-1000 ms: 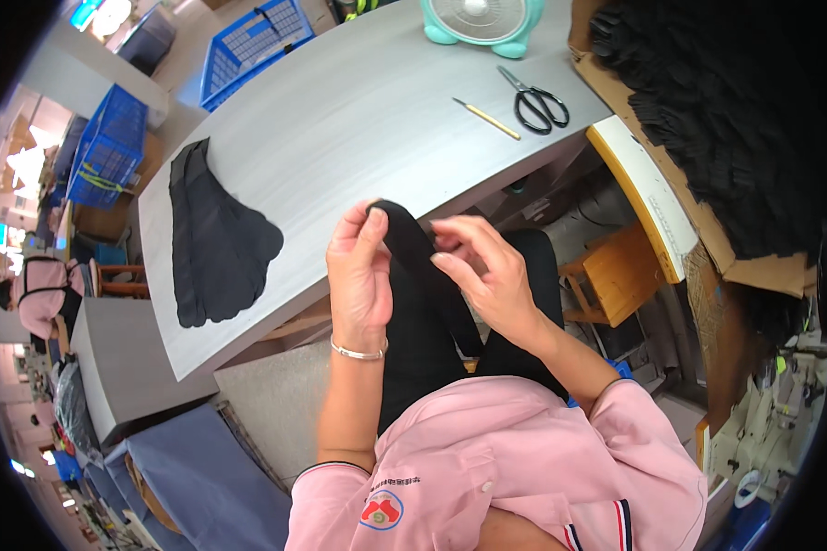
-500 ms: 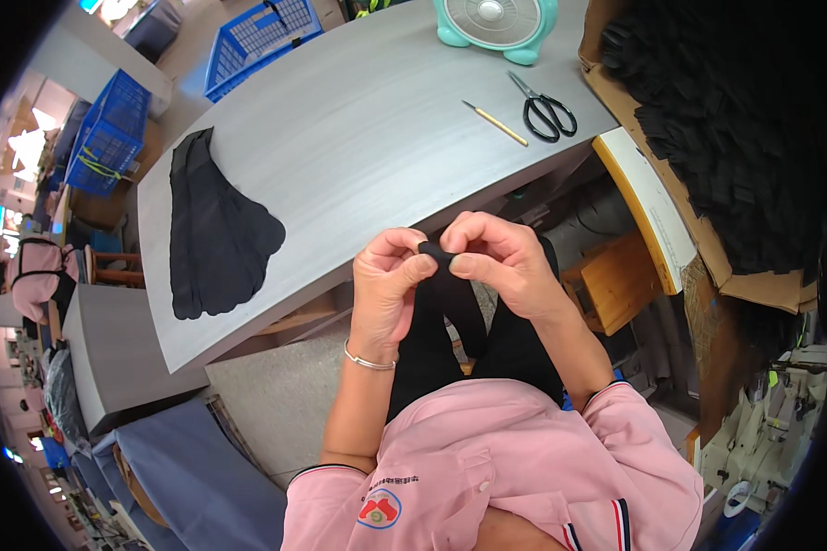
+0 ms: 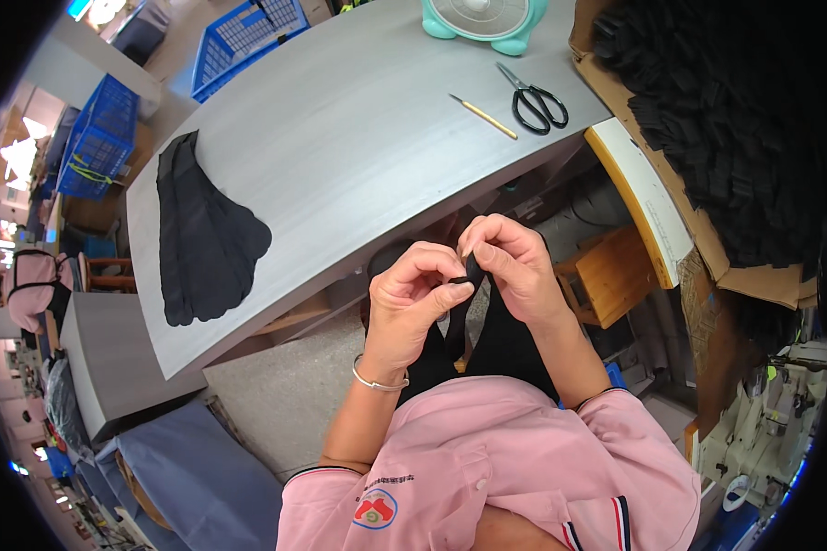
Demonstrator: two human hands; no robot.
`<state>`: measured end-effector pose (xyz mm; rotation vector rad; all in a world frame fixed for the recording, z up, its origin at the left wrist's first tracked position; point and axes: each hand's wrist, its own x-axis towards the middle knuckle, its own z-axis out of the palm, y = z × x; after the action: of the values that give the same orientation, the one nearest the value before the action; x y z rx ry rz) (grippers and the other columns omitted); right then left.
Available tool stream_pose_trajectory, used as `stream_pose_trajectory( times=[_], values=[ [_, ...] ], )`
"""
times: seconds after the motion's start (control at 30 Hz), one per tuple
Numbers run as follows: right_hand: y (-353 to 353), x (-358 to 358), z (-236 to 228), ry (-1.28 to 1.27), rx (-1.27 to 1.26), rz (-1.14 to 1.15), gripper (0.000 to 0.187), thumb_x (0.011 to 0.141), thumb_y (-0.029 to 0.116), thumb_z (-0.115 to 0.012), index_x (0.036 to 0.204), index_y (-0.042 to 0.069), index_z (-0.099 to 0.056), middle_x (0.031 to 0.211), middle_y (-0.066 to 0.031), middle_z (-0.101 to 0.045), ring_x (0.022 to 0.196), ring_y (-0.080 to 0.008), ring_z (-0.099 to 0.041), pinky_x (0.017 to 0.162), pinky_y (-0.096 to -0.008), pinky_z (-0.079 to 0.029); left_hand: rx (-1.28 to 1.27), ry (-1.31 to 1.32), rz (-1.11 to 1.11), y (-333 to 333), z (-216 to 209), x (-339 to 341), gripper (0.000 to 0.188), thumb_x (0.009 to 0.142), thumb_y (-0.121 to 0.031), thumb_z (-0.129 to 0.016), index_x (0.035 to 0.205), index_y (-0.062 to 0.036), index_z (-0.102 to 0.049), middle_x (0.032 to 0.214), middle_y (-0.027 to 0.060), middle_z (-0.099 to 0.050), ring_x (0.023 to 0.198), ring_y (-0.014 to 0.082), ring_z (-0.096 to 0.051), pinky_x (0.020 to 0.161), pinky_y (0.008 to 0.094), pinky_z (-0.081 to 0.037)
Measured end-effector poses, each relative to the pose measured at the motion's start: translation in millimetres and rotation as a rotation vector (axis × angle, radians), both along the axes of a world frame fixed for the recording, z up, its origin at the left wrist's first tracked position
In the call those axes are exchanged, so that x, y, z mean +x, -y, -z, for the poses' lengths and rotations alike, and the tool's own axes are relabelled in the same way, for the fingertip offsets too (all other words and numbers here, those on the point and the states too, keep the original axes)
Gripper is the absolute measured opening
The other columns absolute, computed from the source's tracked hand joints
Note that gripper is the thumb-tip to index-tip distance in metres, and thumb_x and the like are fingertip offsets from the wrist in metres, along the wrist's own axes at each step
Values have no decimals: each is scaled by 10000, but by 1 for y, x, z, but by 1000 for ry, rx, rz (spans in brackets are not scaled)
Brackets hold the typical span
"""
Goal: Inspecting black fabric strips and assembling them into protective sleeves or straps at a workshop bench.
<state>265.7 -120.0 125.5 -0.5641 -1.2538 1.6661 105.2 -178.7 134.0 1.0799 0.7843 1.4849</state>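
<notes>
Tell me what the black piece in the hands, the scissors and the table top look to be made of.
Black piece: soft knit fabric, probably; it hangs limp, matte.
Scissors: metal blades with a dull shine, black handles likely plastic.
Table top: grey wood-grain laminate by its look, smooth, faint streaks.

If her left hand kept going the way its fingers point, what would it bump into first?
Probably the right hand: the left hand points across at it, both pinching the same black fabric piece. Depth is unclear.

The table (image 3: 358, 156) is pale grey with a faint streaked grain. On it lie my black fabric stack (image 3: 202, 239), black-handled scissors (image 3: 533, 96), a yellow stick (image 3: 482, 117) and a mint-green fan (image 3: 485, 18). My shirt (image 3: 487, 468) is plain pink.
</notes>
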Motion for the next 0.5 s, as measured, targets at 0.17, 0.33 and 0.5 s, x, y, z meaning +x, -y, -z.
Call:
stream_pose_trajectory(
  times=[0.17, 0.33, 0.5],
  values=[
    [6, -3, -15, 191, 213, 112, 106, 955, 96, -669, 1002, 8, -635, 929, 13, -605, 844, -45, -551, 729, -198, -449, -175, 219, -107, -8, 3, -3, 169, 876, 37, -702, 1018, -35, -648, 1012, 12, -623, 922, 81, -576, 839, 230, -477],
    [-7, 1, -5, 101, 23, 68, 124, 957, 87, -664, 1035, -7, -649, 928, 6, -636, 836, -53, -571, 752, -202, -472, -215, 189, -58, -4, -1, 0, 194, 902, -34, -712, 1082, -23, -643, 1071, 32, -627, 1001, 114, -591, 942, 269, -468],
    [-20, -3, -2, 86, 32, 35, 114, 929, 67, -683, 1024, 6, -685, 992, -24, -650, 917, -96, -586, 830, -242, -474, -172, 322, 33, -16, 10, -3, 455, 888, -186, -765, 1260, -15, -567, 1294, 95, -566, 1232, 187, -516, 1082, 343, -391]
  ],
)
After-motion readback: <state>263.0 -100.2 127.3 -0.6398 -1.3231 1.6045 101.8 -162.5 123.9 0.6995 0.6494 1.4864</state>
